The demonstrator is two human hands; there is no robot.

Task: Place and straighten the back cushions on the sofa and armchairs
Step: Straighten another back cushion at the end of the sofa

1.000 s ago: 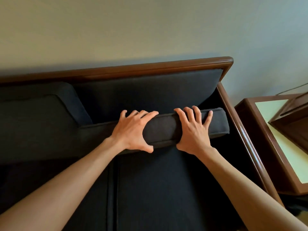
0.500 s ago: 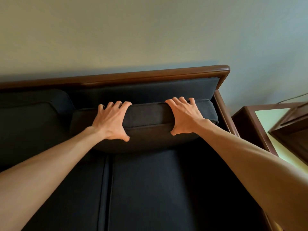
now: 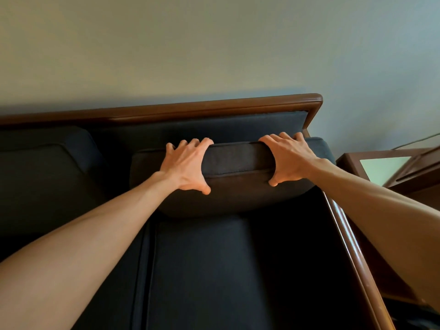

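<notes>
A dark grey back cushion (image 3: pixel 238 160) stands tilted against the padded back of the sofa (image 3: pixel 214 126) at its right end. My left hand (image 3: pixel 185 166) grips the cushion's top edge left of centre, fingers over the back, thumb on the front. My right hand (image 3: pixel 289 160) grips the same edge further right, in the same way. Another dark back cushion (image 3: pixel 45 167) stands in place to the left. The cushion's lower edge bulges over the seat cushion (image 3: pixel 202 270).
The sofa's brown wooden frame (image 3: pixel 214 107) runs along the top, and a wooden arm rail (image 3: pixel 352 246) runs down the right side. A wooden side table (image 3: pixel 381 167) with a pale glass top stands beyond that rail. A plain wall rises behind.
Both hands raised the cushion from lying low on the seat to standing against the sofa back, and the cushion has shifted slightly right toward the arm rail.
</notes>
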